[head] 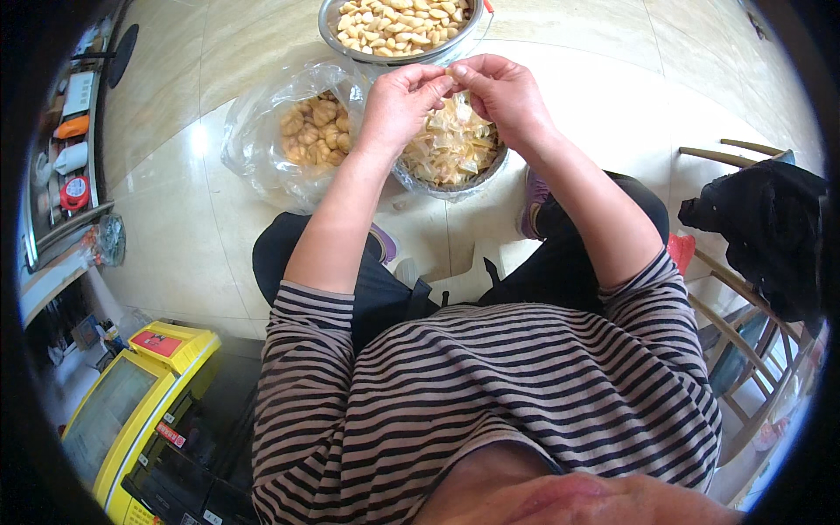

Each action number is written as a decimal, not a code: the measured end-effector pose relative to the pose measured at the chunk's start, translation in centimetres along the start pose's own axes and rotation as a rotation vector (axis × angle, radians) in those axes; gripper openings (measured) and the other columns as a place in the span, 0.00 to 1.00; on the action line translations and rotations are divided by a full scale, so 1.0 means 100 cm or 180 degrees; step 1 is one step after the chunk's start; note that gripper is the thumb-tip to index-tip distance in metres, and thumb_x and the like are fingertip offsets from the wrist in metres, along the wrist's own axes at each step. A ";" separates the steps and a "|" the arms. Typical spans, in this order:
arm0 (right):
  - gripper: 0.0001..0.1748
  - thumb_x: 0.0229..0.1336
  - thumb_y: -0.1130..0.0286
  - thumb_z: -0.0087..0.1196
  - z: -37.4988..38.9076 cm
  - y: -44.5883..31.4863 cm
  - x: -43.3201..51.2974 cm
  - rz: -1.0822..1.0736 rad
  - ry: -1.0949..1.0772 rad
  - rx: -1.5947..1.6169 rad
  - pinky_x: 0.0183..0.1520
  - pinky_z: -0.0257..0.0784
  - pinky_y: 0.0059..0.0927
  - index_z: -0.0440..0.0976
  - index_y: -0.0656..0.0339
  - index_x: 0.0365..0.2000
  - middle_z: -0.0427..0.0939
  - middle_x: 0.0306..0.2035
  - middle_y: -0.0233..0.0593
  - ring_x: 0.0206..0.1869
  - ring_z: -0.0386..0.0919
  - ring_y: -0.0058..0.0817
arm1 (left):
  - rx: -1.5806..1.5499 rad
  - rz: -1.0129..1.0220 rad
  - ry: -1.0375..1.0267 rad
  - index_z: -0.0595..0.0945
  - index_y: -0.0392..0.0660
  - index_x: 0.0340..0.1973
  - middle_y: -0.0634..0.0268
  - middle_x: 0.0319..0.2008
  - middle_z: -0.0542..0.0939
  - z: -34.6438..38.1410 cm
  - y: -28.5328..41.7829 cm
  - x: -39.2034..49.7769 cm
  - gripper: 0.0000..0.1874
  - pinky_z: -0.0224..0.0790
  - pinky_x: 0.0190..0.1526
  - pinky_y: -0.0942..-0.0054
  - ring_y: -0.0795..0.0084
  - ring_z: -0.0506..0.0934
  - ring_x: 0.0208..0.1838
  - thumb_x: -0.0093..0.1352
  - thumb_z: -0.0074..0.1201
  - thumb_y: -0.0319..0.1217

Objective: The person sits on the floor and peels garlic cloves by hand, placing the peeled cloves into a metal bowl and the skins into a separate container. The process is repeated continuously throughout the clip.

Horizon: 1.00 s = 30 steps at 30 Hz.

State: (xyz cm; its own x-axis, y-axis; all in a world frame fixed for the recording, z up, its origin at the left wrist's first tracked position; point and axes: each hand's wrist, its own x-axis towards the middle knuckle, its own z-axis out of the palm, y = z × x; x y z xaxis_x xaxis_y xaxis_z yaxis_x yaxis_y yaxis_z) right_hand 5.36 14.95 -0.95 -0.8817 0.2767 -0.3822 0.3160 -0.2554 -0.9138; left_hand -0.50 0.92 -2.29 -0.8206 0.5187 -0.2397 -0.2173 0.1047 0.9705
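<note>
My left hand (401,98) and my right hand (502,92) meet over a lined bowl, fingertips pinched together on a small pale garlic clove (450,73) that they mostly hide. Beneath them the bowl holds a heap of papery garlic skins (449,154), and a clear plastic liner (453,192) shows around its rim. To the left, an open clear plastic bag (252,141) contains whole unpeeled garlic bulbs (315,131). Just beyond my hands stands a metal bucket (328,41) filled with peeled garlic cloves (400,26).
Pale tiles (590,98) cover the floor. At right, a black garment (768,230) hangs over a wooden chair (741,295). A yellow-framed appliance (170,377) stands at lower left, and a shelf with goods (75,157) lines the left edge. Purple shoes (535,203) flank the bowl.
</note>
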 end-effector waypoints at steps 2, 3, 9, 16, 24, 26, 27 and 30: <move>0.07 0.54 0.70 0.57 0.002 0.000 0.001 -0.0049 0.0048 -0.0199 0.17 0.53 0.11 0.77 0.63 0.32 0.77 0.22 0.29 0.17 0.61 0.08 | -0.0021 -0.0013 -0.0039 0.82 0.37 0.34 0.67 0.26 0.80 -0.001 0.001 0.000 0.06 0.68 0.31 0.84 0.84 0.74 0.27 0.65 0.54 0.26; 0.08 0.54 0.70 0.58 0.003 0.000 0.001 -0.0014 0.0097 -0.0280 0.17 0.52 0.11 0.77 0.64 0.33 0.77 0.22 0.29 0.16 0.60 0.08 | -0.0086 -0.0118 -0.0047 0.82 0.37 0.34 0.67 0.26 0.80 -0.002 0.002 0.000 0.06 0.68 0.31 0.84 0.83 0.74 0.27 0.65 0.54 0.26; 0.13 0.56 0.66 0.56 -0.001 -0.001 0.005 0.0614 0.0237 0.0194 0.19 0.54 0.12 0.73 0.66 0.35 0.75 0.27 0.33 0.20 0.63 0.10 | -0.0115 -0.0399 0.0333 0.81 0.39 0.37 0.67 0.28 0.80 -0.003 0.011 0.012 0.07 0.66 0.34 0.83 0.83 0.73 0.28 0.66 0.52 0.29; 0.13 0.59 0.75 0.41 -0.004 -0.012 0.011 0.0783 -0.0127 0.2011 0.45 0.71 0.31 0.65 0.76 0.41 0.73 0.38 0.48 0.40 0.73 0.35 | -0.0116 -0.0084 0.0972 0.72 0.39 0.54 0.55 0.44 0.77 -0.007 0.016 0.039 0.17 0.71 0.36 0.80 0.76 0.77 0.36 0.69 0.45 0.26; 0.17 0.55 0.81 0.38 -0.012 -0.014 0.013 0.0517 -0.0236 0.2077 0.52 0.70 0.34 0.64 0.79 0.46 0.72 0.42 0.54 0.45 0.73 0.36 | 0.1865 0.1699 0.0113 0.83 0.44 0.33 0.67 0.32 0.77 0.005 0.019 0.019 0.07 0.68 0.38 0.76 0.75 0.75 0.38 0.59 0.60 0.27; 0.18 0.55 0.81 0.37 -0.012 -0.013 0.012 0.0472 -0.0304 0.1982 0.51 0.70 0.33 0.64 0.78 0.46 0.72 0.43 0.53 0.46 0.72 0.35 | 0.2458 0.2016 0.0218 0.83 0.44 0.32 0.65 0.32 0.77 0.006 0.023 0.014 0.06 0.68 0.40 0.75 0.73 0.74 0.39 0.58 0.60 0.26; 0.18 0.56 0.81 0.38 -0.011 -0.013 0.012 0.0482 -0.0296 0.1976 0.51 0.70 0.32 0.64 0.78 0.47 0.72 0.43 0.53 0.45 0.73 0.34 | 0.2733 0.2259 0.0304 0.83 0.44 0.32 0.64 0.32 0.77 0.006 0.024 0.013 0.06 0.67 0.41 0.74 0.72 0.74 0.39 0.58 0.60 0.26; 0.17 0.58 0.79 0.40 -0.009 -0.013 0.009 0.0428 -0.0351 0.1877 0.48 0.71 0.30 0.65 0.77 0.47 0.73 0.42 0.50 0.40 0.74 0.31 | 0.2393 0.2484 0.0586 0.82 0.41 0.27 0.63 0.29 0.78 0.007 0.029 0.014 0.05 0.69 0.36 0.69 0.62 0.75 0.35 0.56 0.60 0.27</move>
State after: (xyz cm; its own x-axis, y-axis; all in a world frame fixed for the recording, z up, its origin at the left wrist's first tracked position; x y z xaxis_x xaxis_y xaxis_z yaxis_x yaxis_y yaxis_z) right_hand 4.47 16.36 -0.24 -0.8886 0.1169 -0.4436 0.2077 -0.7596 -0.6163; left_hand -1.89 2.52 0.18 -0.6722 0.5391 0.5075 0.7220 0.3255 0.6105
